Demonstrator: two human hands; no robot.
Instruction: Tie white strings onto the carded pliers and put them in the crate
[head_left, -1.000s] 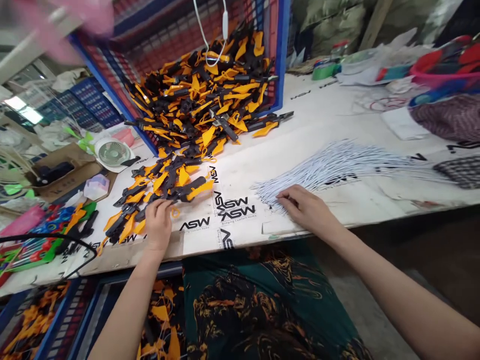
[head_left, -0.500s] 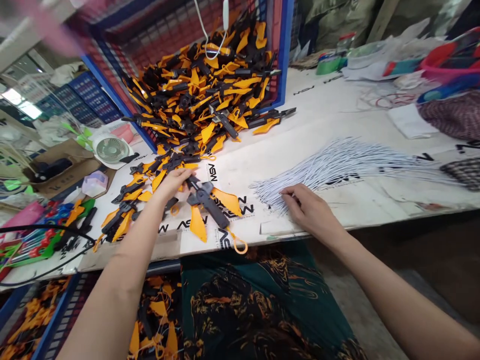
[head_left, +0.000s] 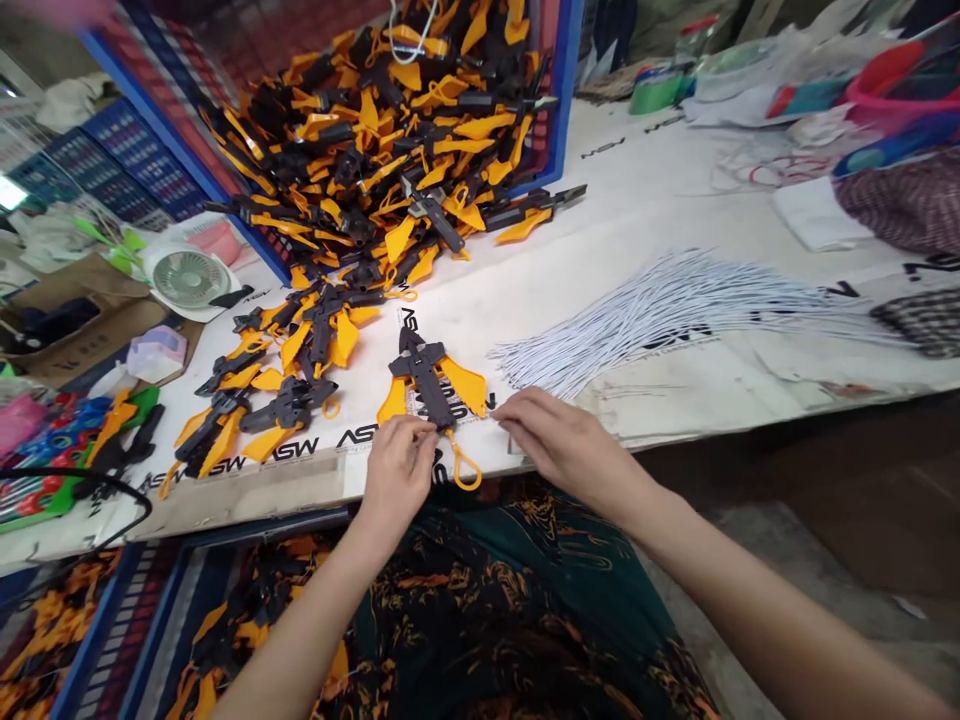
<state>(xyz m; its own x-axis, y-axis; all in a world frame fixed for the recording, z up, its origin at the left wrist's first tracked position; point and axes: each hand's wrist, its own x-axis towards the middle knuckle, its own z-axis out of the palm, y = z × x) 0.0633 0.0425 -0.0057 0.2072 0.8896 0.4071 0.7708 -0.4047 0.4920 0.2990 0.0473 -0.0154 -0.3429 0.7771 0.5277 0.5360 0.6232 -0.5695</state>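
Observation:
A black plastic toy with orange wing-like flaps (head_left: 427,385) lies on the table in front of me, its orange pull loop (head_left: 466,468) toward the table edge. My left hand (head_left: 397,465) is closed at the toy's near end, fingertips against it and partly covering the left flap. To the right of the toy, my right hand (head_left: 559,435) is pinched, apart from it; whatever is between its fingertips is too thin to make out. Just beyond that hand lies a bundle of thin white wire ties (head_left: 660,315).
A tipped blue-rimmed crate (head_left: 566,100) spills many similar toys (head_left: 375,150). More toys (head_left: 289,400) lie left of my hands. A small fan (head_left: 191,278) stands at the left, a pink basket (head_left: 892,95) at the far right. Below the table edge are filled crates (head_left: 150,620).
My left hand has let go of the toy's far tip and moved down to its near end. My right hand has left the wire ties and come left toward the toy.

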